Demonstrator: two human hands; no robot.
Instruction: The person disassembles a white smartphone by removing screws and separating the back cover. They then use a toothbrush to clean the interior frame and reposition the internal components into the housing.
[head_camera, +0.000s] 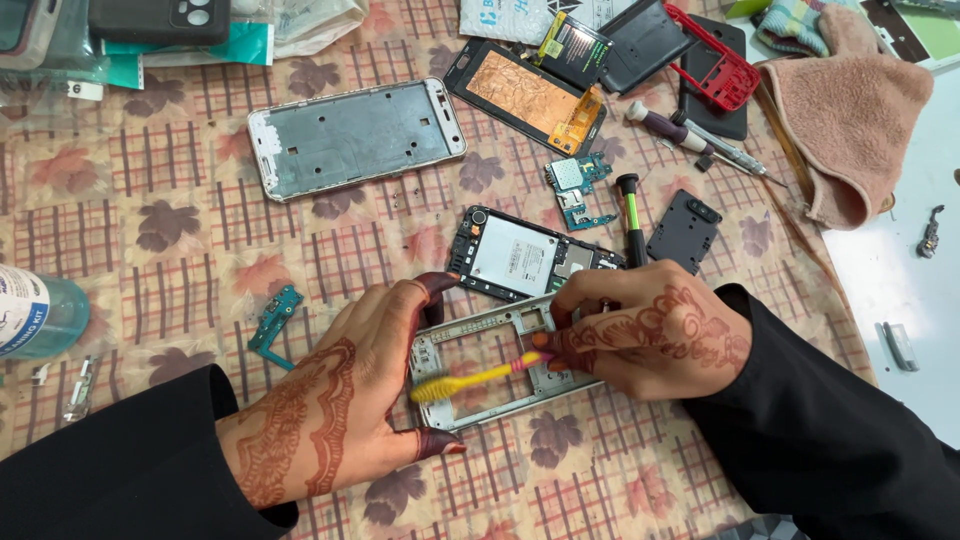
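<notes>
The right hand (655, 335) has its fingers curled together and pinched on the pink end of a small yellow brush (465, 379), whose bristled head lies across the open middle of a silver phone frame (495, 365). The left hand (375, 385) lies flat with its fingers spread apart, thumb and forefinger pressed against the left end of that frame, pinning it to the leaf-patterned cloth (180, 240). Taking the frame as the centre: just beyond it, touching its far edge, lies a black phone body (520, 255) with a pale plate inside; a green-tipped screwdriver (632, 215) stands just right of that, and a small black cover (684, 232) further right. A blue-green circuit board (578, 190) sits farther beyond. To the frame's left, near the left hand's knuckles, is a teal connector board (275, 318). Well beyond and left lies a larger silver chassis (355, 137); far beyond, a screen (525, 95) with a coppery back. A pink towel (850, 125) lies far to the right.
</notes>
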